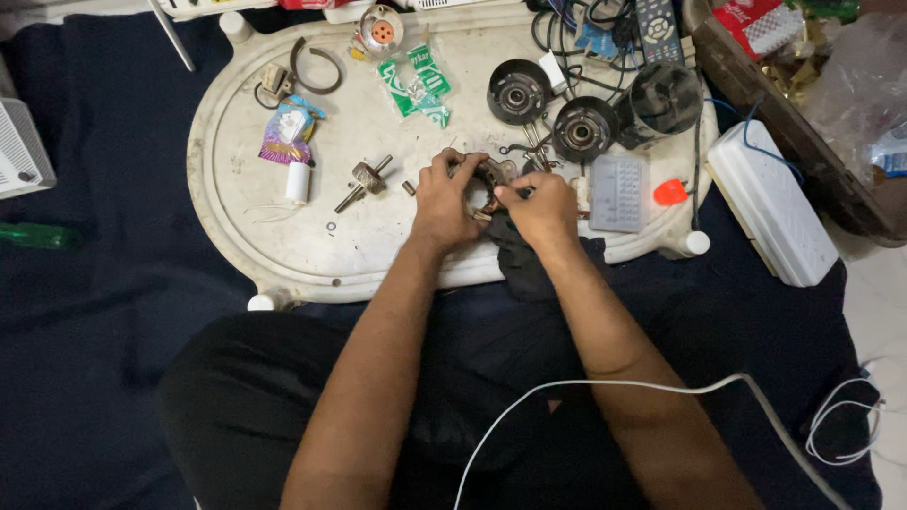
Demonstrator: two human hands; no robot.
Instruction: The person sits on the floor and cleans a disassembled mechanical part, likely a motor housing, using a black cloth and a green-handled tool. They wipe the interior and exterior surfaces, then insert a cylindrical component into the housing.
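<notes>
We are sitting over a dark blue cloth (104, 283) that is covering the floor, soft and matte, and on it is lying a large oval tray (283, 250) of scuffed, off-white plastic with a raised rim and stubby round feet. Beside the tray's right end a long white plastic box (770, 203) with rounded corners is resting on the cloth, and a thin white cable (614, 385) is curving across our lap.

On the tray, near its far edge, two round black metal caps (518, 92) with shiny bearings at their centres are lying side by side, and just right of them a dark hollow cylinder (664, 97) is standing. A flat grey rectangular pad (617, 193) with rows of small bumps is lying close to our right hand. A short steel shaft (365, 181) with a knurled block on it is lying just left of our left hand, and a small white tube (298, 182) is lying further left.

We are holding a dark metal ring (484, 189) wound with copper-coloured wire at the near middle of the tray. Our left hand (444, 203) is gripping the ring's left side with curled fingers. Our right hand (540, 210) is pinching the ring's right edge between thumb and fingertips, over a crumpled black rag (520, 260).
</notes>
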